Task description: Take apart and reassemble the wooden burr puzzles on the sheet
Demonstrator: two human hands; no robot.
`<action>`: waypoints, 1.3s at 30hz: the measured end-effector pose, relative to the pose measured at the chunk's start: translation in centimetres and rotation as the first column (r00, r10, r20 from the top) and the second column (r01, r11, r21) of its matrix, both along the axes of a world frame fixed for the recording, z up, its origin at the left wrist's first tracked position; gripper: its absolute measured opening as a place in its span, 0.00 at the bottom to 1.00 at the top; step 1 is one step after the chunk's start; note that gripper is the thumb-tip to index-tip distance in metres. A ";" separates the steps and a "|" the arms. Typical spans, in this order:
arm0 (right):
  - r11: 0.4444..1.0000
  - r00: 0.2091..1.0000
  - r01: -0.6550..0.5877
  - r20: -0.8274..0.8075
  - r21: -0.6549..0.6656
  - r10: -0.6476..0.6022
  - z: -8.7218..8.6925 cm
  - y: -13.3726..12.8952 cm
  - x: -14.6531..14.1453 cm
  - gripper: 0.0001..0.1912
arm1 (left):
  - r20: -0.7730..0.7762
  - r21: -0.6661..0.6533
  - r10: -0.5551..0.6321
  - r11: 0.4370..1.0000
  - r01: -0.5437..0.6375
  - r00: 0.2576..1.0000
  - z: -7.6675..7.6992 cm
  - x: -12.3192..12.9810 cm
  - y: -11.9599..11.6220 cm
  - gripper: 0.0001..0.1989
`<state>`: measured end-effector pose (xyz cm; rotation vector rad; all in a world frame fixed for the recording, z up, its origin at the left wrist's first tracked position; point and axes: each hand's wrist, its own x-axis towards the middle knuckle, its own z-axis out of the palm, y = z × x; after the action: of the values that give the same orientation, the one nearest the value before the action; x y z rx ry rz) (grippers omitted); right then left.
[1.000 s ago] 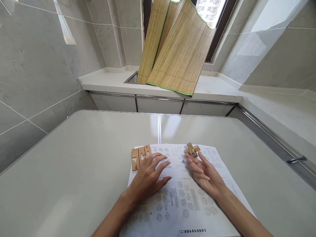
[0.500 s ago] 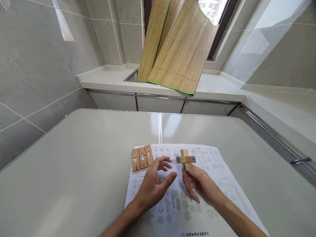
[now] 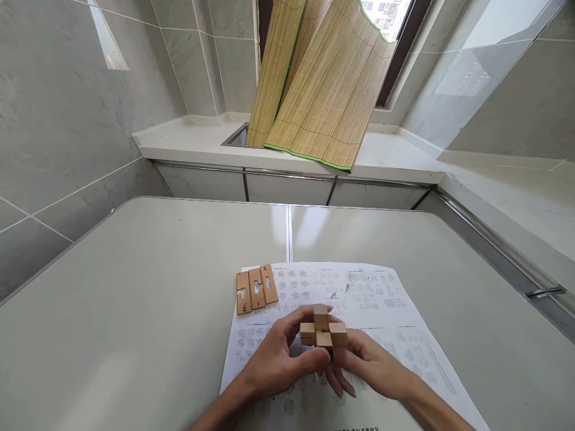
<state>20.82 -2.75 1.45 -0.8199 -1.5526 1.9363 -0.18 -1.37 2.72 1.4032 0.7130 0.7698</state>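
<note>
A cross-shaped wooden block puzzle (image 3: 322,330) is held between both hands, above a printed paper sheet (image 3: 372,287). My left hand (image 3: 287,353) grips it from the left, with the thumb at its lower edge and the fingers behind it. On the right side, my right hand (image 3: 371,362) has its thumb and index finger against the puzzle, and its other fingers hang below. Three flat wooden pieces (image 3: 257,288) with cut-outs and marks lie side by side at the sheet's upper left corner.
The sheet rests on a pale table (image 3: 148,287) with a seam down its middle. Behind the table is a white ledge (image 3: 188,143), where a bamboo mat (image 3: 318,90) leans before a window. Tiled walls (image 3: 54,108) stand around.
The puzzle has come down and nearer, and has turned. My left hand, open before, has closed on it. My right hand has moved slightly lower, still holding it.
</note>
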 end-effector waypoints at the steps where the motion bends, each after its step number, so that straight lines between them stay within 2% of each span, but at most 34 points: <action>1: 1.000 1.000 -0.007 0.009 -0.005 0.007 0.0 0.1 0.1 0.28 | 0.009 0.007 -0.011 1.000 0.011 1.000 0.0 0.0 0.0 0.27; 9: 0.995 0.993 0.090 0.069 0.052 -0.094 -0.9 -0.1 0.4 0.25 | -0.018 0.084 0.041 0.996 -0.040 0.999 0.0 0.2 -0.3 0.32; 13: 0.985 0.983 0.168 0.069 0.041 -0.170 -0.9 -0.2 0.4 0.17 | -0.044 0.134 0.077 0.988 -0.070 0.996 -0.1 0.0 -0.3 0.32; 16: 0.963 0.960 0.260 0.089 0.069 -0.265 -0.8 -0.1 0.4 0.09 | -0.119 0.231 0.149 0.966 -0.119 0.982 -0.2 0.0 -0.3 0.35; 18: 0.945 0.942 0.311 0.098 0.098 -0.320 -0.8 0.0 0.4 0.07 | -0.125 0.292 0.179 0.946 -0.137 0.976 -0.2 0.1 -0.3 0.36; 23: 0.936 0.936 0.338 0.068 0.099 -0.345 -1.1 0.0 0.5 0.11 | -0.058 0.352 0.194 0.922 -0.162 0.979 -0.4 0.4 -0.3 0.41; 27: 0.943 0.944 0.318 0.058 0.098 -0.324 -1.0 -0.1 0.6 0.14 | -0.059 0.365 0.207 0.915 -0.172 0.977 -0.4 0.4 -0.3 0.38; 32: 0.935 0.938 0.326 0.077 0.136 -0.338 -1.0 0.1 1.1 0.18 | -0.064 0.343 0.226 0.920 -0.192 0.972 -0.2 0.4 -0.2 0.36; 39: 0.929 0.934 0.333 0.079 0.161 -0.349 -1.2 0.4 1.3 0.17 | -0.126 0.271 0.199 0.949 -0.160 0.972 -0.3 0.2 0.1 0.37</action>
<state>22.16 -2.36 0.30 -1.0655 -1.4755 1.5337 0.04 -1.22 2.44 1.6632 0.8933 0.9318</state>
